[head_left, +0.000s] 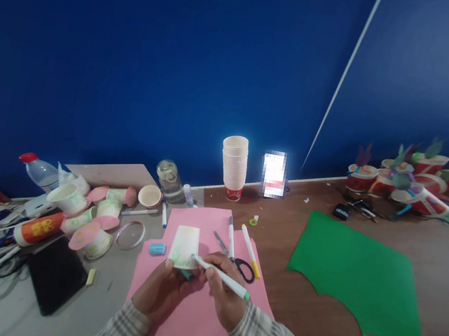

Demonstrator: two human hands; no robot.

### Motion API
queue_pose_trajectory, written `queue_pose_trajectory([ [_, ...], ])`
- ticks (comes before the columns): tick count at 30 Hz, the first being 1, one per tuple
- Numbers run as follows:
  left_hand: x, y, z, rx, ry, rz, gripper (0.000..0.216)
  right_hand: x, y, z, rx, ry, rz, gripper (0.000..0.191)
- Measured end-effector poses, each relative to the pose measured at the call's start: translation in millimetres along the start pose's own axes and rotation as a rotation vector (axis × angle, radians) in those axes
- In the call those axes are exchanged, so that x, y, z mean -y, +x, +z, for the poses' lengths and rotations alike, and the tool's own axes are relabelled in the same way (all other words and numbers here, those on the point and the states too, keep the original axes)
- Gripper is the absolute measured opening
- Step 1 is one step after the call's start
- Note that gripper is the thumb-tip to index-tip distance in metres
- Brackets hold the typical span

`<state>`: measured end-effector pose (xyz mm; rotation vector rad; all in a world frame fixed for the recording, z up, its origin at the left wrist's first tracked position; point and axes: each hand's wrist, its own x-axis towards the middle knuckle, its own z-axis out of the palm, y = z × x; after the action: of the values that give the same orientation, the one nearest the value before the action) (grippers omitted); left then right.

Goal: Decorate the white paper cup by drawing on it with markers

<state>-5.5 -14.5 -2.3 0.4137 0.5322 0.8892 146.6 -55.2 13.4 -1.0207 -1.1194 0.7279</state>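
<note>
My left hand (162, 290) is closed round a white paper cup (185, 242), its narrower end upward. Pale green strokes mark the lower left of its side. A dark green piece (187, 275), possibly a marker cap, shows by my left fingers. In my right hand (226, 293) is a white marker (225, 278) with a green end, its tip at the cup's right side. Pink paper sheets (200, 326) lie beneath both hands. Black-handled scissors (244, 271) rest beside my right hand, near a yellow-capped marker (251, 251) and a blue eraser-like block (157, 249).
A tall stack of paper cups (234, 167) stands at the back beside a glass jar (169, 181). Pink-and-white cup crafts (93, 237), a black tablet-like slab (56, 276) and cables crowd the left. Green paper (361, 279) lies right, before decorated red cups (422, 194).
</note>
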Motion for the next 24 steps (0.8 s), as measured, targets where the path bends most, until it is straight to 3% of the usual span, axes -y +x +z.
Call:
queue_pose_trajectory([
  [9,-1.1,-1.6,6.1,0.083,-0.075,-0.031,0.043,-3.1,1.7,-0.9,-0.046,0.038,0.05,0.017],
  [24,-1.1,-1.5,6.3,0.084,-0.065,-0.028,0.045,-5.2,1.5,0.3,-0.043,0.025,0.048,0.016],
])
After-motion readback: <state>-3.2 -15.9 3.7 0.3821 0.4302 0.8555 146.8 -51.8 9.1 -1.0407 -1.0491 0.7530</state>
